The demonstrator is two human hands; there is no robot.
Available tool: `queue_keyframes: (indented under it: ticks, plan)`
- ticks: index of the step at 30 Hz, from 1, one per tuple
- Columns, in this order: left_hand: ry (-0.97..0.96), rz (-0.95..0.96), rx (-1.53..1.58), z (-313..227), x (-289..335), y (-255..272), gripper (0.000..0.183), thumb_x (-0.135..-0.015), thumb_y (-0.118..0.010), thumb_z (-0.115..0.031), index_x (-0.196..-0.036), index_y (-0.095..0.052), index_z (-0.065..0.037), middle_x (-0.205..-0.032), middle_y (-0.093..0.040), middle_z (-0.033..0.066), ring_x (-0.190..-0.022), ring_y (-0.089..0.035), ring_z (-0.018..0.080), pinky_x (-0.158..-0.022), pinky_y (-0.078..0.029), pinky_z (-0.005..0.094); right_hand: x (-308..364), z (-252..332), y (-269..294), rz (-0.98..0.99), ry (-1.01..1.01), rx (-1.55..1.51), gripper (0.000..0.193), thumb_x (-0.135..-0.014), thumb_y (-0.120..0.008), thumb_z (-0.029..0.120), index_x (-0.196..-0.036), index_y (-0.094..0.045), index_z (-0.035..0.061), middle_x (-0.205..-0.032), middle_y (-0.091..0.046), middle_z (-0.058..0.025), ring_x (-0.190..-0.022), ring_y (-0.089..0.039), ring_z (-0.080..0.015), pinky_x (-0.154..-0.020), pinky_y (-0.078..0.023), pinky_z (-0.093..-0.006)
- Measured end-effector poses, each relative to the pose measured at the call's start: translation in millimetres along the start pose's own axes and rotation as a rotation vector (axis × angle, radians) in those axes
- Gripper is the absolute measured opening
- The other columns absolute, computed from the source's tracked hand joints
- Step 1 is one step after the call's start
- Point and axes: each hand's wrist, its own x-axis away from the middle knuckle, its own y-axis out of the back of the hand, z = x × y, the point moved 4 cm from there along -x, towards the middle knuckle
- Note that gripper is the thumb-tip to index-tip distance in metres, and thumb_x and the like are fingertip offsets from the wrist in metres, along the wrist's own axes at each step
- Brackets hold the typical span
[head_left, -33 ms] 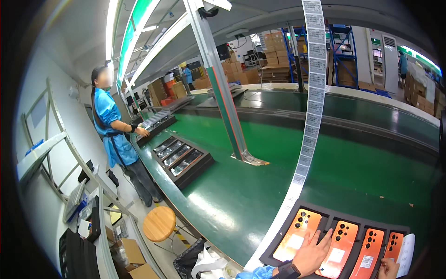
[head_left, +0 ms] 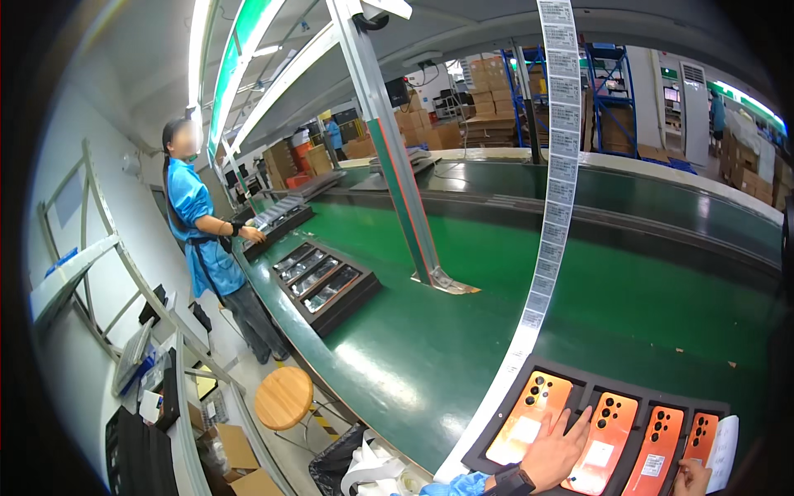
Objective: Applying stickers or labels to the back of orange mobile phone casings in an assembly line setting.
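A black tray [head_left: 579, 380] at the lower right holds a row of orange phones, camera side up, each in its own slot. My left hand [head_left: 552, 456] lies open with fingers spread across the gap between the leftmost phone [head_left: 538, 398] and the second phone [head_left: 608, 430]. White labels show on these two and on the third phone [head_left: 659, 438]. At the lower part of the rightmost phone [head_left: 701, 436], my right hand [head_left: 692, 479] has its fingers bent together; whatever they pinch is hidden. A white paper sheet [head_left: 724, 453] stands beside that phone.
A long strip of printed labels [head_left: 552, 231] hangs down to the tray's left side. Across the green bench [head_left: 422, 347] sits another black tray [head_left: 364, 289] of phones, near a metal post [head_left: 397, 182]. A co-worker [head_left: 198, 215] stands at the far left, behind a wooden stool [head_left: 284, 398].
The co-worker's lower body has shifted slightly. My hands and the phones look the same.
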Motion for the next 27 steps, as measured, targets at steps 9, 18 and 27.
queue_keyframes:
  ticks: [9,18,27]
  plan:
    - [-0.014,-0.118,0.068,-10.9,0.1,7.0,0.052,-0.076,-0.055,-0.02,-0.123,-0.052,0.002,-0.137,-0.04,0.0176,-0.121,-0.04,0.0394,-0.096,-0.035,0.0606,10.1,4.8,-1.9,-0.122,-0.001,0.244,0.022,-0.089,-0.05,0.006,-0.109,-0.06,0.0047,-0.105,-0.061,-0.0182,-0.095,-0.06,-0.0357,-0.082,-0.047,-0.0382]
    - [0.044,-0.042,0.136,-3.5,-9.3,-22.6,0.054,-0.077,-0.053,-0.014,-0.128,-0.048,0.001,-0.144,-0.032,0.0171,-0.126,-0.038,0.0377,-0.1,-0.03,0.0562,1.8,3.5,-5.9,-0.082,0.091,0.221,0.025,-0.091,-0.05,0.009,-0.112,-0.059,-0.0003,-0.104,-0.062,-0.0186,-0.096,-0.06,-0.035,-0.084,-0.046,-0.0378]
    - [0.117,-0.238,0.435,8.8,-32.4,-29.3,0.022,-0.07,-0.059,-0.012,-0.089,-0.066,-0.005,-0.106,-0.056,0.0102,-0.098,-0.051,0.0269,-0.099,-0.029,0.0481,-17.2,8.9,-0.2,0.207,0.053,0.299,0.03,-0.091,-0.049,0.01,-0.118,-0.056,-0.0018,-0.112,-0.061,-0.022,-0.102,-0.059,-0.0346,-0.09,-0.044,-0.0361]
